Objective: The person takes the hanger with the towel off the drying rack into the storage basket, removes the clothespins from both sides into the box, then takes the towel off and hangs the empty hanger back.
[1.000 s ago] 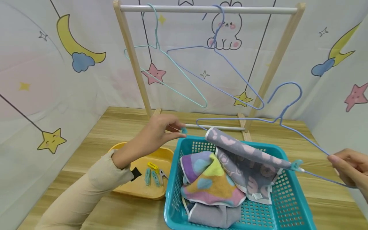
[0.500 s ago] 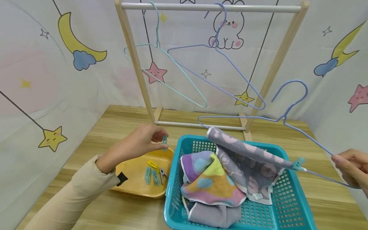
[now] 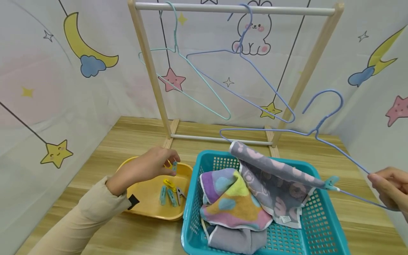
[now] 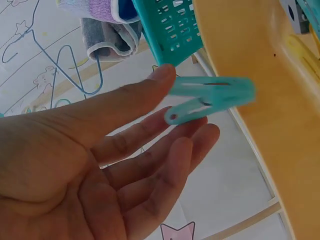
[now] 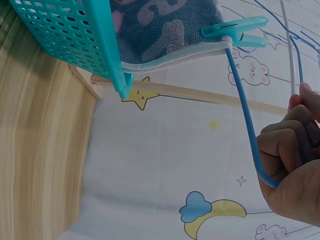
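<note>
My left hand [image 3: 149, 164] is over the yellow tray [image 3: 145, 203], pinching a teal clothespin [image 4: 215, 95] between thumb and fingers. On the right, my right hand [image 3: 390, 186] grips the corner of a blue wire hanger [image 3: 322, 122] with curled fingers. A grey towel with pink patterns [image 3: 275, 179] is draped over the hanger's lower bar, its lower part hanging into the teal basket [image 3: 188, 212]. Another teal clothespin [image 5: 235, 31] fastens the towel near the right end of that bar. Several clips, including a yellow one [image 3: 169, 184], lie in the tray.
A colourful towel [image 3: 236, 209] and a grey folded cloth [image 3: 237, 239] lie in the basket. Behind stands a rack with a white top rail [image 3: 204, 7], from which a mint hanger [image 3: 204, 79] and a blue hanger [image 3: 261, 76] hang. Patterned fabric walls surround the wooden table.
My left hand, carrying the clothespin, has moved left and down from beside the towel's left end to above the yellow tray. My right hand and the hanger stay nearly still.
</note>
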A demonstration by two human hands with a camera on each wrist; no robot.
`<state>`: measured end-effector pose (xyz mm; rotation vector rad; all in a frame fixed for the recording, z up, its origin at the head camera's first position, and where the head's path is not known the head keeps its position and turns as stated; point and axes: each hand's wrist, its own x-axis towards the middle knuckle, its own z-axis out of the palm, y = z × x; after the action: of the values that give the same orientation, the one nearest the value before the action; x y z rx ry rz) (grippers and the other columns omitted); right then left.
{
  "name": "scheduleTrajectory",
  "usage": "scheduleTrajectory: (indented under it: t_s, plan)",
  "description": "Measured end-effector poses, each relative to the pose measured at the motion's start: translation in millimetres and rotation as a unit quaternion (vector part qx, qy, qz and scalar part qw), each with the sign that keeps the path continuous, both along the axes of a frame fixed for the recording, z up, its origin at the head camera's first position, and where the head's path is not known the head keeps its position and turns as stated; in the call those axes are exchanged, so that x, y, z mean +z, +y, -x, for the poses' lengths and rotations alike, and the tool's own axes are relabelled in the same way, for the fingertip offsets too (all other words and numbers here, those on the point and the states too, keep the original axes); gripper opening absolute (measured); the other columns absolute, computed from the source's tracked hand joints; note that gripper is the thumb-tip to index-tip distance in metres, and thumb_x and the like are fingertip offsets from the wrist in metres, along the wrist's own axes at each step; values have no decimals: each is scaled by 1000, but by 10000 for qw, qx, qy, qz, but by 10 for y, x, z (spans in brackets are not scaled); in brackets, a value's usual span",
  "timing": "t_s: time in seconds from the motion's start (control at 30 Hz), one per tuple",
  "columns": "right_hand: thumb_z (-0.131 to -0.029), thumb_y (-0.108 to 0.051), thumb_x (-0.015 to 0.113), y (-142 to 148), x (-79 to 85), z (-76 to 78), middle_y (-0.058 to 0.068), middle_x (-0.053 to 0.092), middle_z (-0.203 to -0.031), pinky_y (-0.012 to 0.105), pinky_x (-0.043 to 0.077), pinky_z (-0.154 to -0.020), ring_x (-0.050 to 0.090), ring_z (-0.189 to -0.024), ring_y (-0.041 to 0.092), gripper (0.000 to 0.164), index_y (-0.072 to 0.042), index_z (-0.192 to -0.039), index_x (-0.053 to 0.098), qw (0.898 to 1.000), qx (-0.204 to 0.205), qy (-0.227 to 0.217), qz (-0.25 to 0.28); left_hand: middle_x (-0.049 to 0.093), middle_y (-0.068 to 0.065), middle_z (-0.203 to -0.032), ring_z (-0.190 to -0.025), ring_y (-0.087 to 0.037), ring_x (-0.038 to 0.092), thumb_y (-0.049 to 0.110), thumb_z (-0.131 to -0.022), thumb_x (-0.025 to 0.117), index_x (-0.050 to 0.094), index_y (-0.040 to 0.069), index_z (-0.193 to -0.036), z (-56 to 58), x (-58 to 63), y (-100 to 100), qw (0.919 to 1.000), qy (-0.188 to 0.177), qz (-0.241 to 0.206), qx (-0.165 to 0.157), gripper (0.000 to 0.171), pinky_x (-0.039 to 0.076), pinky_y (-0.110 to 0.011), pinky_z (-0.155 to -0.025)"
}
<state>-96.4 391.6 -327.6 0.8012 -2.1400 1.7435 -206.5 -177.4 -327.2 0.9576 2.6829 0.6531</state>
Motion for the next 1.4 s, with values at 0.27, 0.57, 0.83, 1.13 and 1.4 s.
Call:
scheduleTrajectory:
  t_s: [0.27,0.57,0.83,1.13,1.4]
  plan:
    - [-97,24,32,-19,-14,-13,1,32,-47,15,11,-28,15,-32,14,42,0,-87,65,9998,-22,6,205,70,-12,-99,-88,-25,69,1,-87,75,65,-4,-112,4,-41,-3,9999,38,-147,-39,27,58,-35,-77]
    - [-98,23,33,-72,-3,-35,1,32,-48,16,11,-30,16,-35,15,40,0,-89,66,9995,-220,-154,151,71,-7,-96,-87,-19,68,2,-90,73,67,-1,-110,7,-21,106,9986,49,-490,-177,21,58,-34,-77]
    - [-98,21,36,-113,53,-62,2,30,-46,17,12,-29,15,-33,19,41,-5,-86,65,9973,-681,-193,-204,70,4,-87,-77,-6,65,16,-95,70,68,3,-111,-23,109,358,9953,159,-926,-216,21,55,-25,-70]
    - [-99,19,37,-83,64,-49,1,30,-45,18,13,-28,15,-32,20,41,-8,-85,65,9959,-829,-173,-315,69,6,-85,-75,-2,63,19,-95,70,69,7,-107,-49,353,757,9850,538,-1389,-873,17,54,-20,-67]
    - [-98,21,36,-103,68,-50,1,31,-47,18,11,-29,15,-33,17,39,-3,-85,64,9987,-504,-106,41,70,4,-88,-79,-1,64,17,-95,70,69,6,-109,-125,549,984,9768,613,-1589,-1299,17,53,-17,-73]
